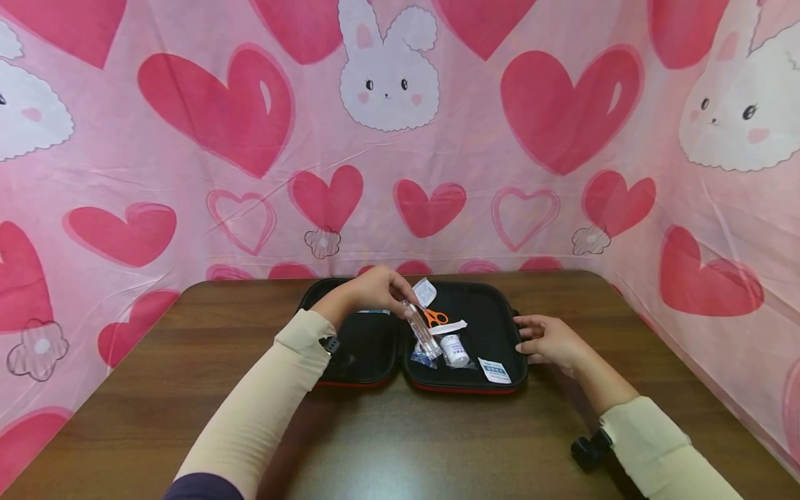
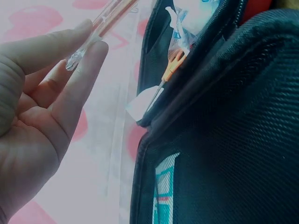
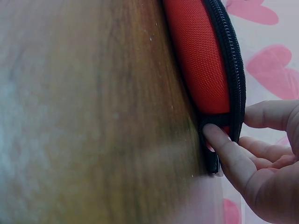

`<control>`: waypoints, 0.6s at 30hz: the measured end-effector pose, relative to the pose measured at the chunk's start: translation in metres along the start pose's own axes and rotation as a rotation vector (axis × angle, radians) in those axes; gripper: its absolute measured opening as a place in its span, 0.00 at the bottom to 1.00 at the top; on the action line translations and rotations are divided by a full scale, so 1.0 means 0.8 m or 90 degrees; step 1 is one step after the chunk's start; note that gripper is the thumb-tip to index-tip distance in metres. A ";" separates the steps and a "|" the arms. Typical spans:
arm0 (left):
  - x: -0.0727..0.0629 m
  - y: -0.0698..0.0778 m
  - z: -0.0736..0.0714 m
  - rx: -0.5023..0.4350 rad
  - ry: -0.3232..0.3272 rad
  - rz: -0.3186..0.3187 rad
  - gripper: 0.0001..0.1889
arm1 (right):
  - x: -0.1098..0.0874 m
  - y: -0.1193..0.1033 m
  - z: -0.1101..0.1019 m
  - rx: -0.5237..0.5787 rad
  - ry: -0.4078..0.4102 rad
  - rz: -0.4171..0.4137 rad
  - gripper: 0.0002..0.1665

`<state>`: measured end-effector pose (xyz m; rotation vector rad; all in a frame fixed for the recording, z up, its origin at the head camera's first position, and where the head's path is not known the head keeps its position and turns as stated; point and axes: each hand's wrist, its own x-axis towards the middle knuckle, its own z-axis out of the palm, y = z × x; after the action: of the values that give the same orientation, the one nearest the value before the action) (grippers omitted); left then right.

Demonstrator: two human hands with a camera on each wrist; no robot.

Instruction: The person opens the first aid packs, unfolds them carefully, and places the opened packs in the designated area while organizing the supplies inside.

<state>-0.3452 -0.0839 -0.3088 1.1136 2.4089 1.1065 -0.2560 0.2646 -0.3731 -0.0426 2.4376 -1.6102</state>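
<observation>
An unzipped red first-aid case (image 1: pixel 481 316) with a black lining lies spread on the table. My left hand (image 1: pixel 379 288) is above its middle and pinches one end of a clear plastic packet of thin brown sticks (image 1: pixel 421 332) between thumb and fingers. In the left wrist view the packet (image 2: pixel 112 21) slants up from the fingertips. My right hand (image 1: pixel 553 342) is at the case's right edge. In the right wrist view its thumb and forefinger pinch the rim beside a black handle strap (image 3: pixel 212 161).
In the case's right half lie orange-handled scissors (image 1: pixel 436 317), a white bottle (image 1: pixel 454 351), a white strip (image 1: pixel 448 327), a blue-and-white packet (image 1: pixel 494 371) and a white sachet (image 1: pixel 425 292). A teal-printed packet (image 2: pixel 166 186) sits in the left half. A patterned curtain (image 1: pixel 387 160) stands behind the table (image 1: pixel 400 444).
</observation>
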 end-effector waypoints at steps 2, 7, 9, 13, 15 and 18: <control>-0.005 -0.002 -0.001 0.007 0.014 0.001 0.12 | 0.000 0.000 0.000 0.000 0.000 0.000 0.38; -0.018 -0.006 -0.005 0.010 0.052 0.003 0.13 | 0.000 0.001 0.001 0.003 -0.003 -0.006 0.38; -0.022 -0.008 -0.008 0.012 0.067 0.007 0.13 | 0.000 0.001 0.001 0.005 -0.003 -0.006 0.38; -0.034 -0.013 -0.013 0.006 0.086 -0.005 0.13 | 0.000 0.001 0.001 0.003 -0.004 -0.008 0.38; -0.040 -0.015 -0.016 -0.006 0.095 -0.022 0.12 | 0.000 0.002 0.001 0.004 -0.004 -0.008 0.39; -0.050 -0.016 -0.020 -0.026 0.115 -0.044 0.11 | 0.000 0.002 0.001 0.005 -0.004 -0.010 0.38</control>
<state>-0.3336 -0.1274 -0.3105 0.9461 2.5265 1.2767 -0.2554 0.2646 -0.3748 -0.0662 2.4323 -1.6243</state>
